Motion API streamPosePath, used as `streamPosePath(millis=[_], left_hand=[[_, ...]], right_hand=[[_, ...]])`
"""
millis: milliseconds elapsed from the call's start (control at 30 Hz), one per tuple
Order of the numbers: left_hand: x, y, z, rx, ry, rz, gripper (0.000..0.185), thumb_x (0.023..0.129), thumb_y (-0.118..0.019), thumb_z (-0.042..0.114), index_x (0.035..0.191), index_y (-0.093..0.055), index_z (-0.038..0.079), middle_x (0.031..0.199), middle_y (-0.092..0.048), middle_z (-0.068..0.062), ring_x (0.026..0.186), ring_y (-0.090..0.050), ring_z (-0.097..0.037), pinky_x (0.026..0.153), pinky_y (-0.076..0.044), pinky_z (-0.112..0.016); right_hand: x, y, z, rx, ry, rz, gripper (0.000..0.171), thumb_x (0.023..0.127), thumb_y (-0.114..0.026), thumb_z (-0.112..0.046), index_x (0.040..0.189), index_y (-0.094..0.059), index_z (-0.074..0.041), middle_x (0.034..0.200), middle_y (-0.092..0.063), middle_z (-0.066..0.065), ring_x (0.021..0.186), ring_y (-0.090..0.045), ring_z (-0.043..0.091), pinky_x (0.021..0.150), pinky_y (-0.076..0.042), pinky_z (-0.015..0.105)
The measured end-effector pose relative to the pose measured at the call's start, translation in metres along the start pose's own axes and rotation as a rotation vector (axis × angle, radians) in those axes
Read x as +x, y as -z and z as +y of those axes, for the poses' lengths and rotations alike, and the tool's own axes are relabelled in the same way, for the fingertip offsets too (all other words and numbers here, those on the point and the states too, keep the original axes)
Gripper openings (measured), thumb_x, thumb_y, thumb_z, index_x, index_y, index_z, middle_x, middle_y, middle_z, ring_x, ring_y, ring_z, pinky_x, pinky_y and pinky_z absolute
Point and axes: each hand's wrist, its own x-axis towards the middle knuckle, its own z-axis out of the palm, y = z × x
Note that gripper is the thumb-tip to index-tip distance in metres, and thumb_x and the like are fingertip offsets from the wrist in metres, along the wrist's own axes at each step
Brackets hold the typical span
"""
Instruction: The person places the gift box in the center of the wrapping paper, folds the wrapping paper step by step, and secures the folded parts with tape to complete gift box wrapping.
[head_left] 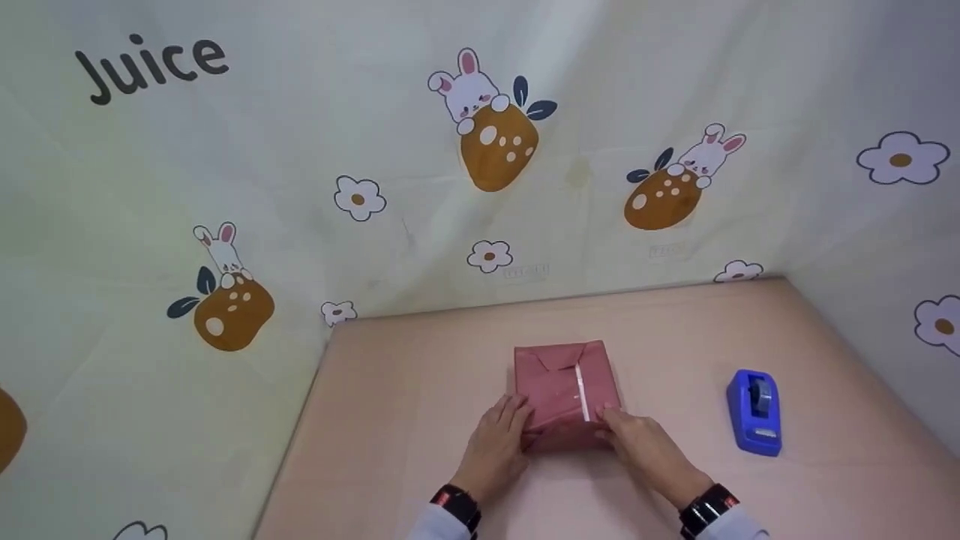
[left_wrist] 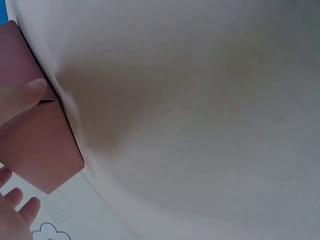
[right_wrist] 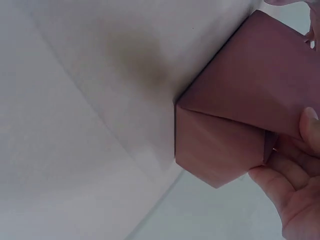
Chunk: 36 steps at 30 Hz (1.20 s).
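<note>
Now both hands work the near end of the parcel (head_left: 567,390) on the table (head_left: 420,375): left hand (head_left: 499,442) pressing its left corner, right hand (head_left: 645,446) pinching the flap. Right of the parcel sits the dispenser (head_left: 754,411).

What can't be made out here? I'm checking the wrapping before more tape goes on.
- Near end of the wrapped box, head view: covered by the left hand and right hand, so its folds cannot be judged.
- Box underside: against the table in every view.
- Tape dispenser, head view: too small to tell how much tape is left.
- Fingers, right wrist view: cut off by the frame edge.
</note>
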Motion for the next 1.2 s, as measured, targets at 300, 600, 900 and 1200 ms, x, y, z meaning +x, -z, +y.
streamPosePath(millis=[300, 600, 900, 1200], left_hand=[[0.002, 0.003, 0.016, 0.128, -0.073, 0.012, 0.074, 0.069, -0.073, 0.046, 0.125, -0.035, 0.017, 0.118, -0.039, -0.003, 0.113, -0.042, -0.019, 0.099, -0.040, -0.032], [0.004, -0.003, 0.023, 0.324, -0.088, 0.069, 0.074, 0.061, -0.073, 0.052, 0.116, -0.038, 0.015, 0.105, -0.042, -0.001, 0.106, -0.043, -0.018, 0.098, -0.040, -0.031], [0.007, -0.009, 0.027, 0.223, -0.076, 0.226, 0.071, 0.064, -0.072, 0.055, 0.115, -0.046, 0.014, 0.098, -0.047, -0.002, 0.095, -0.049, -0.018, 0.089, -0.046, -0.032], [0.009, -0.002, 0.021, 0.082, -0.099, 0.222, 0.056, 0.064, -0.078, 0.041, 0.109, -0.055, 0.017, 0.093, -0.049, 0.000, 0.083, -0.047, -0.013, 0.071, -0.049, -0.024]], right_hand=[[-0.003, 0.005, 0.006, 0.046, 0.082, 0.054, 0.015, 0.075, -0.070, -0.014, 0.080, -0.056, -0.014, 0.071, -0.068, 0.000, 0.065, -0.067, 0.015, 0.055, -0.051, 0.022], [-0.010, 0.000, 0.007, 0.010, 0.049, 0.125, 0.019, 0.069, -0.076, -0.019, 0.079, -0.060, -0.017, 0.075, -0.068, -0.006, 0.067, -0.064, 0.007, 0.057, -0.050, 0.020], [-0.013, -0.005, 0.011, 0.050, 0.122, 0.154, 0.023, 0.067, -0.078, -0.017, 0.081, -0.060, -0.017, 0.089, -0.062, -0.007, 0.081, -0.054, 0.004, 0.068, -0.046, 0.018], [-0.016, -0.012, 0.017, 0.067, -0.048, -0.194, 0.094, 0.061, -0.082, -0.026, 0.139, -0.032, -0.010, 0.145, -0.032, 0.011, 0.134, -0.029, 0.027, 0.105, -0.031, 0.042]])
